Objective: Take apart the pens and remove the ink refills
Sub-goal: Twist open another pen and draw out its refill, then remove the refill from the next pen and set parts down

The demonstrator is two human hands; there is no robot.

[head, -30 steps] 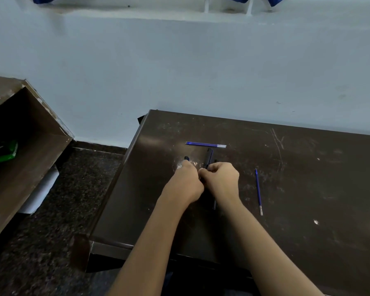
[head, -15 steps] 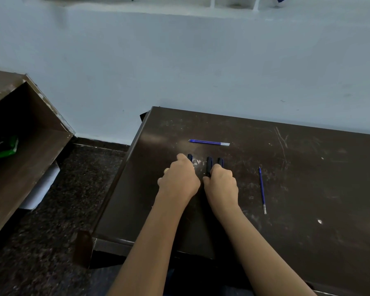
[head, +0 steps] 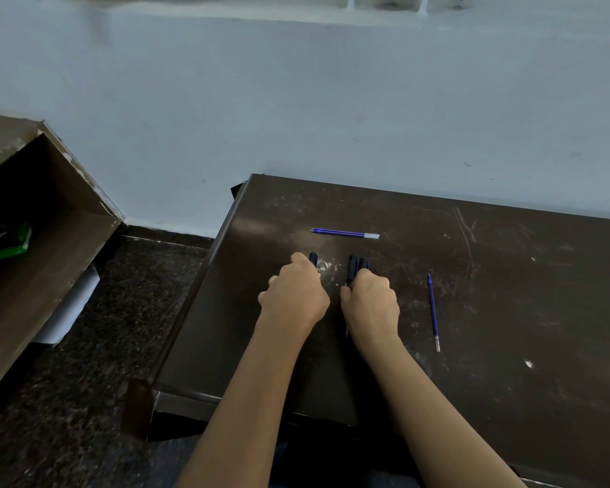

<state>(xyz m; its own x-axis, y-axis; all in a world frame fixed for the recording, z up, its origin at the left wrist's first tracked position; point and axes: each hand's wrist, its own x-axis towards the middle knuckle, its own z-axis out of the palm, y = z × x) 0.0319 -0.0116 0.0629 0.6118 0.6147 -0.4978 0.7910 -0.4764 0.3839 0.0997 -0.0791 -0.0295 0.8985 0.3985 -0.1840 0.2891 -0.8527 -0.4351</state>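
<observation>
- I see the left hand (head: 294,297) knuckles-up on the scratched dark brown desk (head: 507,311), its fingers curled down around a single black plastic pen (head: 313,258). Only the pen's far end pokes out past the index finger.
- A gold-coloured ring (head: 272,280) sits on one finger of the left hand.
- The right hand (head: 370,304) lies just beside the left, a narrow gap between them. Its fingers are curled over a pair of black pens (head: 358,267) that lie side by side, touching, pointing away from me.
- The far ends of the pair stick out beyond the knuckles. A thin tip shows near the wrist, at the hand's inner edge.
- Beyond both hands, two thin blue ink refills (head: 346,234) lie together crosswise on the desk, their clear ends to the right.
- A third blue ink refill (head: 432,311) lies alone to the right of the right hand, well apart from it, its metal tip toward me.
- To the left, off the desk, I make out a brown wooden shelf unit (head: 67,220) with something green (head: 9,241) inside; I cannot tell what it is.
- A pale blue wall (head: 296,118) stands behind the desk, and a dark speckled floor (head: 103,346) lies below.
</observation>
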